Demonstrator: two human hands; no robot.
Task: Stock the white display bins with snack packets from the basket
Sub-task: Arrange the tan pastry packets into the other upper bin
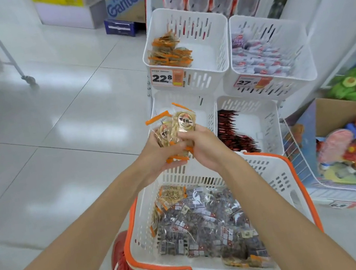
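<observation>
White display bins [199,81] stack at upper right of the frame, the top left one part filled with orange-edged packets [167,51]. The orange-rimmed basket [138,220] sits at lower centre, holding more stock. At centre, left hand [153,159] and right hand [206,147] both clasp matching snack packets [184,122] above the basket, probably squaring them for that bin.

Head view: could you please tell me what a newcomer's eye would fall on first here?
First, the left hand and right hand meet mid-frame, both gripping a bunch of orange-edged snack packets above the basket. Next comes the basket's orange rim and its heap of dark packets, below the hands. A matching pile lies in the upper-left display bin, above the 22.8 price tag.
</observation>
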